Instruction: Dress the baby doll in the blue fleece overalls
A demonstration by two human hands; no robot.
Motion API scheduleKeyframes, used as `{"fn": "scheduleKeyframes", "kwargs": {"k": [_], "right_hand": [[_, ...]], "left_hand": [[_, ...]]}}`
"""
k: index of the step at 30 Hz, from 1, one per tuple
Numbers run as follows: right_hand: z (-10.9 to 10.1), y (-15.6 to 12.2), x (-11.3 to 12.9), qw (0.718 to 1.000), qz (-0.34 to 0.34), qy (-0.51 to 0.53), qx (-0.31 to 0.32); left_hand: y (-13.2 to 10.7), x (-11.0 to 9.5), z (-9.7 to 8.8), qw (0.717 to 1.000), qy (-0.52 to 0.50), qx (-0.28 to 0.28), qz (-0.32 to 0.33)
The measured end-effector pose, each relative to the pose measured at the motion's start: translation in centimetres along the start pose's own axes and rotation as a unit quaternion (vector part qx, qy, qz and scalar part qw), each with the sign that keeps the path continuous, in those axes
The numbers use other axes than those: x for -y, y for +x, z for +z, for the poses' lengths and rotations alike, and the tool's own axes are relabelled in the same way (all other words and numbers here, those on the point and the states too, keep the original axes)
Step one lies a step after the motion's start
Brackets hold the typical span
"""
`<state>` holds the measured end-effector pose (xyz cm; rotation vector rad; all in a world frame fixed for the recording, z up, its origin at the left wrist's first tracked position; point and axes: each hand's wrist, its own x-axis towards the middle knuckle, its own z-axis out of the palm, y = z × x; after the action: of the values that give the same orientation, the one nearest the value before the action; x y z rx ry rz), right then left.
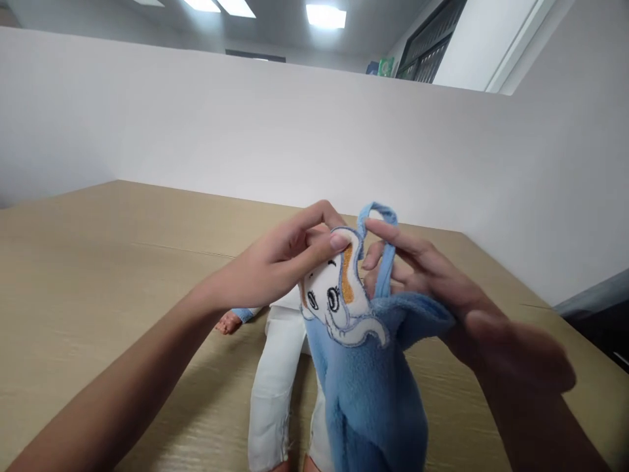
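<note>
A small blue fleece garment (373, 387) with an embroidered white and orange animal face is held up above a wooden table (98, 275). My left hand (280, 262) pinches the top edge of the embroidered patch between thumb and fingers. My right hand (442, 288) grips the other side, with a thin blue strap loop (386, 262) running over its fingers. Beneath the garment lies a doll (275, 387) in white trousers, one small hand with a blue sleeve showing at the left.
A white partition wall (295, 131) runs along the table's far edge and right side. The table's right corner (565, 321) drops off to a dark floor area.
</note>
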<state>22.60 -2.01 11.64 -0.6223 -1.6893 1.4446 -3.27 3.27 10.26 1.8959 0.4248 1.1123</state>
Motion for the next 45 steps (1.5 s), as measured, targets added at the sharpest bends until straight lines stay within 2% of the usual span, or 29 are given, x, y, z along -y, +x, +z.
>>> {"fn": "scheduleKeyframes", "kwargs": {"k": [4, 5, 7, 10, 13, 16, 19, 21, 23, 26, 29, 31, 32, 34, 36, 38, 41, 43, 45], "right_hand": [[0.0, 2.7, -0.5, 0.984, -0.124, 0.036, -0.124], [-0.2, 3.1, -0.7, 0.978, -0.134, 0.049, -0.15], [-0.9, 3.7, -1.2, 0.979, -0.112, 0.059, -0.159], [-3.0, 3.7, -1.8, 0.99, -0.08, -0.01, -0.112], [-4.6, 3.1, -1.7, 0.991, -0.051, -0.119, -0.028], [-4.5, 2.5, -1.3, 0.961, -0.046, -0.27, 0.042], [-3.2, 2.3, -1.0, 0.918, -0.11, -0.373, 0.074], [-2.3, 2.2, -1.1, 0.916, -0.143, -0.366, 0.084], [-1.6, 2.1, -1.2, 0.935, -0.156, -0.311, 0.075], [-0.6, 2.2, -1.2, 0.967, -0.142, -0.21, 0.021], [0.1, 2.4, -1.3, 0.983, -0.103, -0.148, -0.043], [-0.2, 2.6, -1.4, 0.986, -0.08, -0.134, -0.052], [-0.6, 2.6, -1.5, 0.988, -0.065, -0.139, -0.036], [-1.9, 2.6, -1.7, 0.984, -0.017, -0.172, 0.037], [-3.5, 2.5, -1.9, 0.968, 0.046, -0.211, 0.127], [-4.8, 2.4, -2.0, 0.956, 0.085, -0.222, 0.169], [-5.6, 2.4, -2.0, 0.969, 0.049, -0.194, 0.145], [-5.6, 2.4, -2.0, 0.977, 0.002, -0.17, 0.13], [-5.1, 2.5, -2.0, 0.978, -0.017, -0.158, 0.132]], "left_hand": [[0.5, 0.7, 0.8, 0.999, -0.004, -0.04, 0.01], [0.5, 0.8, 0.9, 0.999, 0.002, -0.042, 0.009], [0.3, 0.9, 1.1, 0.999, 0.017, -0.046, 0.013], [0.1, 0.6, 1.4, 0.996, 0.057, -0.06, 0.034], [0.0, -0.1, 1.9, 0.988, 0.113, -0.084, 0.067], [-0.1, -0.8, 2.4, 0.977, 0.157, -0.106, 0.094], [-0.2, -1.0, 2.4, 0.972, 0.172, -0.12, 0.106], [-0.2, -1.0, 1.8, 0.978, 0.155, -0.102, 0.09], [-0.3, -1.0, 0.5, 0.991, 0.117, -0.039, 0.05], [-0.4, -0.7, -1.9, 0.994, 0.061, 0.09, -0.022], [-0.8, -0.4, -3.6, 0.984, 0.054, 0.149, -0.08], [-1.2, -0.3, -4.0, 0.982, 0.038, 0.163, -0.093], [-1.4, -0.3, -4.1, 0.981, 0.022, 0.169, -0.089], [-1.5, -0.1, -4.2, 0.985, -0.011, 0.162, -0.065], [-1.4, 0.0, -4.2, 0.991, -0.015, 0.126, -0.037], [-1.1, 0.1, -4.1, 0.995, 0.014, 0.097, -0.024], [-0.7, 0.0, -3.9, 0.991, 0.073, 0.109, -0.042], [-0.6, -0.1, -3.8, 0.986, 0.097, 0.116, -0.066], [-0.6, 0.1, -3.6, 0.987, 0.096, 0.107, -0.068]]}}
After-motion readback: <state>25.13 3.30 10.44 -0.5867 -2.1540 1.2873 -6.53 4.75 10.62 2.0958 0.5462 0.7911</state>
